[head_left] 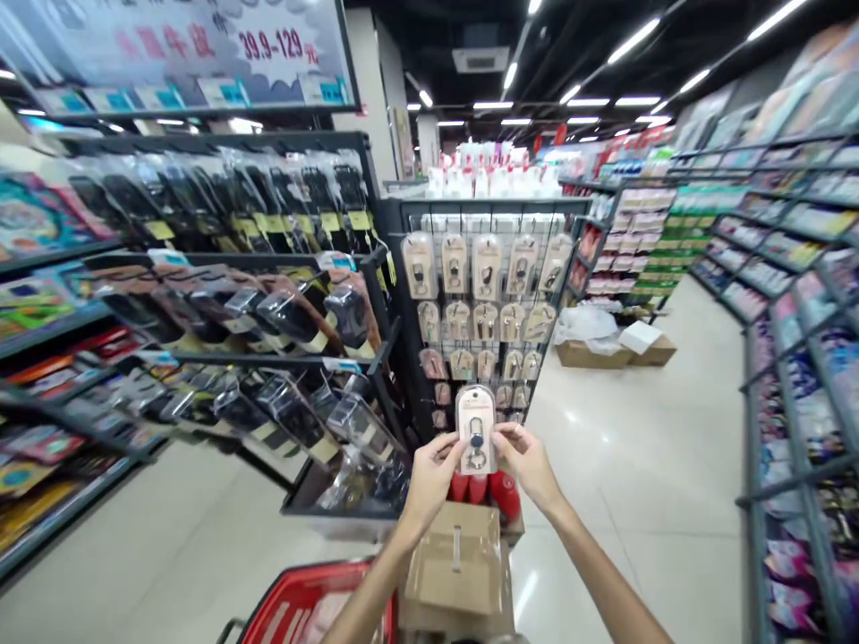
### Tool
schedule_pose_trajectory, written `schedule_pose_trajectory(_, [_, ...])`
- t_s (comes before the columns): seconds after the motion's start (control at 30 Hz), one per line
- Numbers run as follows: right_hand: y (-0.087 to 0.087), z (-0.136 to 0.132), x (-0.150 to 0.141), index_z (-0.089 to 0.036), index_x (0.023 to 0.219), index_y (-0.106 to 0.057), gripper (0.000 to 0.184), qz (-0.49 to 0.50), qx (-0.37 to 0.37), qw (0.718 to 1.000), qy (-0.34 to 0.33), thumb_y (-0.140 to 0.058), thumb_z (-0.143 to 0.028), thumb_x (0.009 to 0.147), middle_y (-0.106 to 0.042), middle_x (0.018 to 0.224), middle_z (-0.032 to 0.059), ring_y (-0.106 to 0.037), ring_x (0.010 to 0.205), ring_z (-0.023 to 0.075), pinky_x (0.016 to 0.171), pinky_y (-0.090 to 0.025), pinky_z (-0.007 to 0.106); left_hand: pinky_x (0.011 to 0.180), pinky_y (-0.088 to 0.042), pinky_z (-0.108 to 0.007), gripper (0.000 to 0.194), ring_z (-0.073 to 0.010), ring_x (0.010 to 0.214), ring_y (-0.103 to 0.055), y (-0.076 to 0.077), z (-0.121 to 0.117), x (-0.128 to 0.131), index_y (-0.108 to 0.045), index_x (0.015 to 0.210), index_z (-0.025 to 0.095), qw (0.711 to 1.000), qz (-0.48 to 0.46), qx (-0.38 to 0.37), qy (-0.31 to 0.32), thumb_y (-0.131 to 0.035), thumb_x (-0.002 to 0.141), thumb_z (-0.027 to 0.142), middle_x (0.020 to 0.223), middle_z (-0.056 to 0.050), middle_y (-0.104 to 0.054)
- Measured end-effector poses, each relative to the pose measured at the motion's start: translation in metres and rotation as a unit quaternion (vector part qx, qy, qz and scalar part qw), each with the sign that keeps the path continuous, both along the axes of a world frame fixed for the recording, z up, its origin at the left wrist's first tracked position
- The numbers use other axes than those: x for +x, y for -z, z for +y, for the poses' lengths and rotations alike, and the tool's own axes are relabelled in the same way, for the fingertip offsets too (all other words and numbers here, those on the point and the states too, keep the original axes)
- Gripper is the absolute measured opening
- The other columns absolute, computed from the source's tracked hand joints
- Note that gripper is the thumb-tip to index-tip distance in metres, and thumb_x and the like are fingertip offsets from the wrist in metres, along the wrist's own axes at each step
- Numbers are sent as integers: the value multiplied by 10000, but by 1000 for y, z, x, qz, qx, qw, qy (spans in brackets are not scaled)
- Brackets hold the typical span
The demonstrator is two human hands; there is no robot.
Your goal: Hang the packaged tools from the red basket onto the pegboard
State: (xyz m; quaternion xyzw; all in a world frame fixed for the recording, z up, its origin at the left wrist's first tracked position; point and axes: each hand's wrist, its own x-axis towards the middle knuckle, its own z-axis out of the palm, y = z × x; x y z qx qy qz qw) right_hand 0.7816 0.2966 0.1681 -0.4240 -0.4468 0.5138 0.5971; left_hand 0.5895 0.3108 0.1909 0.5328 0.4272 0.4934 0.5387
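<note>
Between my two hands is a keychain in a clear blister pack (477,431), held upright with its front facing me. It has a metal loop, a dark round part and a split ring on a pale card. My left hand (435,467) pinches the pack's left edge with thumb and fingers. On the opposite edge, my right hand (526,461) grips it the same way. Behind the pack stands a wire rack (493,210) with rows of similar carded keychains (487,266) on hooks.
Packaged belts (295,309) hang on a dark stand at the left. Below my hands are a cardboard box (456,559), red bottles (505,494) and a red shopping basket (295,599). Open cartons (594,353) lie on the aisle floor. Stocked shelves (798,358) line the right side.
</note>
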Motion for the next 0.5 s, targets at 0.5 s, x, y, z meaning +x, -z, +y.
schedule_pose_trajectory(0.5, [-101,139,9,-191,1044,-701,380,-94,125,985,69,-767,-526,876,-738,921,34,-676,770,168,663,-586,274,821,-641,-318,416,-227,946,-757,-99,144,5,-731,1301,224,967,116,220,-46,-726,934,422,1126,-101,-778])
